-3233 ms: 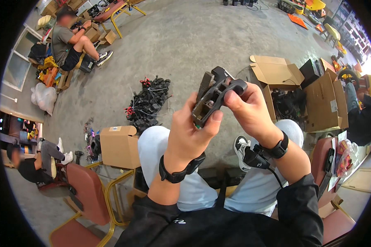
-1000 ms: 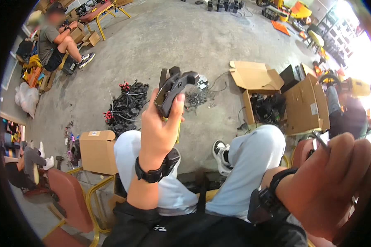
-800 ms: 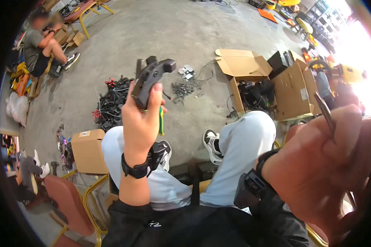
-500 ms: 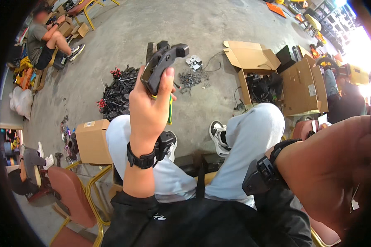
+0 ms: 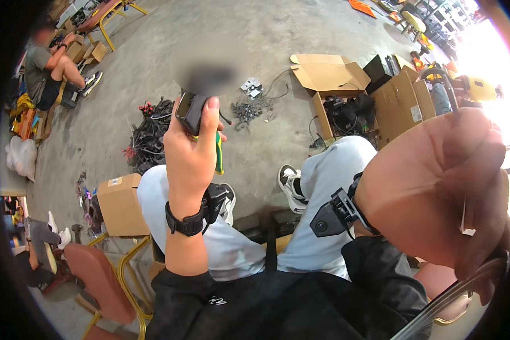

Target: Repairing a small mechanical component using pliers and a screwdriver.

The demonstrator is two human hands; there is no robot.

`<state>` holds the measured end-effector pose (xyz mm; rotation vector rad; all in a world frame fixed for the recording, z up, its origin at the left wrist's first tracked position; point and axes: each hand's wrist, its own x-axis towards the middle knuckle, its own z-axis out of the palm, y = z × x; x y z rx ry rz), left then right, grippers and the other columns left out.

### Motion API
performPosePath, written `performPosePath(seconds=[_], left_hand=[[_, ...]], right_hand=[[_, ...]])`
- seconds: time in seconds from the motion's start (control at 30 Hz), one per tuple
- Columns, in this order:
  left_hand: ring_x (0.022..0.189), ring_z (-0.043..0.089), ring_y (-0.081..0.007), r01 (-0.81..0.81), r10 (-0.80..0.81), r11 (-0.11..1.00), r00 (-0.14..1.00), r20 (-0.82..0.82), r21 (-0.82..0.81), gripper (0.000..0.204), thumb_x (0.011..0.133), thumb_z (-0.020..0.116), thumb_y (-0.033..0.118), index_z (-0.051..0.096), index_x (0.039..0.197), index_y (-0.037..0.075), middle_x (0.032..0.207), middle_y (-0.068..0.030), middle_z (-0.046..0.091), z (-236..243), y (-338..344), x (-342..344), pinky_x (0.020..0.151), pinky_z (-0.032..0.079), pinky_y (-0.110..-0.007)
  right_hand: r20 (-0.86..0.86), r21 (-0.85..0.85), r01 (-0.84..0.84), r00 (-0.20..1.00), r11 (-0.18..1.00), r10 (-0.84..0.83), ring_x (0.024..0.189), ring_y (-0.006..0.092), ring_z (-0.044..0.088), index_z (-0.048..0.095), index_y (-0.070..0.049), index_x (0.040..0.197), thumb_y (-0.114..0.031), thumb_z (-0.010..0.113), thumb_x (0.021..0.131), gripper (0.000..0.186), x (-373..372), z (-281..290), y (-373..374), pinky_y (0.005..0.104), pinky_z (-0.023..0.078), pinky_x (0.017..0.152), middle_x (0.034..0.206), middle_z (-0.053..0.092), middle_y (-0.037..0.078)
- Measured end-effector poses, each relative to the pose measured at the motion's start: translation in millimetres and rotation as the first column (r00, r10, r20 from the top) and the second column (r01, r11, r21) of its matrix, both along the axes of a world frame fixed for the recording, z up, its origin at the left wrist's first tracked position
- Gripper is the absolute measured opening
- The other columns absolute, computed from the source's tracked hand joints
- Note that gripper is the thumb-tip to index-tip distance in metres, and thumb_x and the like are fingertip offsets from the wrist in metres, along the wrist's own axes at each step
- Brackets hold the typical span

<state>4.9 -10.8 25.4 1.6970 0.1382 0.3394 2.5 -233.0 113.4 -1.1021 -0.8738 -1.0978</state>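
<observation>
Concrete floor [image 5: 289, 34], and I see the left hand [image 5: 191, 150] clamped on a black part [image 5: 190, 112]; right hand [image 5: 430, 175] apart, its grip I can't tell.

My left hand [image 5: 188, 150] holds a black part [image 5: 191, 114], its top blurred. My right hand [image 5: 430, 184], half curled, looms large.

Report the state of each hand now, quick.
Left hand: closed, holding a black part; something green and yellow shows beneath.
Right hand: curled, but whether it holds anything cannot be told.
</observation>
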Motion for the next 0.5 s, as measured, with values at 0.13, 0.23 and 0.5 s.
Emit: performPosePath(seconds=[0.13, 0.23, 0.5], left_hand=[[0.056, 0.056, -0.0106, -0.008, 0.008, 0.999, 1.0, 0.008, -0.036, 0.029, 0.092, 0.056, 0.029, 0.056, 0.097, 0.001, 0.067, -0.0033, 0.056, 0, 0, -2, 0.053, 0.045, -0.025], [0.056, 0.055, -0.0079, 0.0, 0.0, 0.997, 1.0, 0.011, -0.076, 0.026, 0.09, 0.059, 0.027, 0.056, 0.097, 0.002, 0.067, -0.0018, 0.056, -2, 0, -1, 0.052, 0.043, -0.022], [0.054, 0.054, -0.008, -0.026, 0.025, 0.999, 0.999, -0.02, -0.043, 0.027, 0.09, 0.059, 0.028, 0.056, 0.097, 0.002, 0.066, -0.0016, 0.056, -2, 1, -1, 0.051, 0.043, -0.023]], right_hand=[[0.007, -0.03, -0.069, 0.998, 0.997, 0.069, 0.065, 0.0055, 0.033, 0.065, -0.029, 0.072, -0.036, 0.058, 0.084, 0.015, -1, 4, 9, 0.026, 0.022, 0.064, 0.068, 0.059, -0.02], [0.099, 0.077, -0.268, 0.96, 0.96, 0.261, 0.063, 0.0063, 0.031, 0.07, -0.03, 0.086, -0.048, 0.058, 0.084, 0.021, 2, 1, 21, 0.0263, 0.021, 0.062, 0.07, 0.06, -0.022], [0.13, -0.008, -0.177, 0.976, 0.984, 0.177, 0.058, 0.007, 0.032, 0.066, -0.025, 0.093, -0.041, 0.06, 0.086, 0.018, 3, -3, 28, 0.0259, 0.021, 0.058, 0.069, 0.054, -0.013]])
